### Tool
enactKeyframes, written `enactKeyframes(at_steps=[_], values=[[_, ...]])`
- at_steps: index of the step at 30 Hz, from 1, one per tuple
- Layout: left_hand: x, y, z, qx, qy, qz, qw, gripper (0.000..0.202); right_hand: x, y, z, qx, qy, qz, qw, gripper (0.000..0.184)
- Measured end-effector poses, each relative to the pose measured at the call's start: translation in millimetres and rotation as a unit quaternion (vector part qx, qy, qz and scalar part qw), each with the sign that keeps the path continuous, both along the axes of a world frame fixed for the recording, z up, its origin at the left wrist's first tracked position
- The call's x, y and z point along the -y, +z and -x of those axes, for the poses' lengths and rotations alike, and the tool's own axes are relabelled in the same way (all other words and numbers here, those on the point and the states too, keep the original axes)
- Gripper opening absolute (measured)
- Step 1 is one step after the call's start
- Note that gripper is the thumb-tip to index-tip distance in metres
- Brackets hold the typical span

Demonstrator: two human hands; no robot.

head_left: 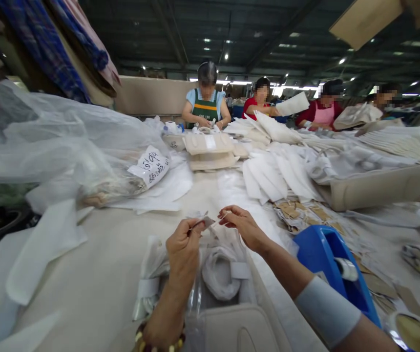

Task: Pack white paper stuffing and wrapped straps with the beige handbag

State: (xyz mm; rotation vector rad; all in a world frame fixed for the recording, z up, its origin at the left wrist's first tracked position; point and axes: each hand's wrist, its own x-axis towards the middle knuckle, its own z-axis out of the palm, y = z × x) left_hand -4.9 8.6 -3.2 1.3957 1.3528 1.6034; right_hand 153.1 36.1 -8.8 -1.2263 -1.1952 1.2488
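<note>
Above the table, my left hand [183,247] pinches a small pale tag [207,222] between thumb and fingers. A thin white string [221,218] runs from the tag to my right hand [245,226], whose fingertips are pinched around it. Under both hands lies a beige bag [237,326] with a smooth flap. A coil wrapped in white material [218,274] rests on the bag, held by a white band. To its left is another wrapped bundle [147,288], partly hidden by my left forearm.
A blue tape dispenser [336,266] stands right of my right forearm, near brown tags [298,211]. Stacked white sheets [268,171] and beige bags [210,146] lie ahead. Clear plastic [59,132] heaps up left. Several co-workers sit across the table, one in a green apron [204,107].
</note>
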Motion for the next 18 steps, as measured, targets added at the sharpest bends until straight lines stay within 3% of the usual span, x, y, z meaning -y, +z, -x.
enactKeyframes(at_steps=[2,5,8,10,12,14,16,18], values=[[0,0.4,1,0.051,0.016,-0.011,0.999,0.011,-1,-3.8,-6,0.015,-0.034,-0.004,0.999,0.023],[1,3.9,0,0.154,0.000,-0.035,0.987,0.010,4,7.3,-9,0.041,-0.042,-0.034,0.998,0.027],[1,7.5,-2,0.245,-0.054,-0.054,0.967,0.010,13,28.1,-1,0.070,0.034,-0.061,0.995,0.026],[1,7.5,-2,0.253,-0.075,-0.058,0.963,0.011,16,36.9,8,0.081,0.080,-0.067,0.991,0.017],[0,4.8,-1,0.220,-0.082,-0.054,0.971,0.019,16,38.5,15,0.079,0.084,-0.066,0.991,0.011],[-2,-0.1,0,0.130,-0.067,-0.049,0.988,0.023,13,35.1,18,0.065,0.052,-0.066,0.994,0.017],[-4,-5.9,0,-0.018,-0.066,-0.066,0.995,0.013,10,31.0,18,0.048,0.011,-0.071,0.996,0.021],[-6,-11.1,-1,-0.180,-0.101,-0.111,0.972,0.011,8,29.4,16,0.034,-0.016,-0.077,0.996,0.023]])
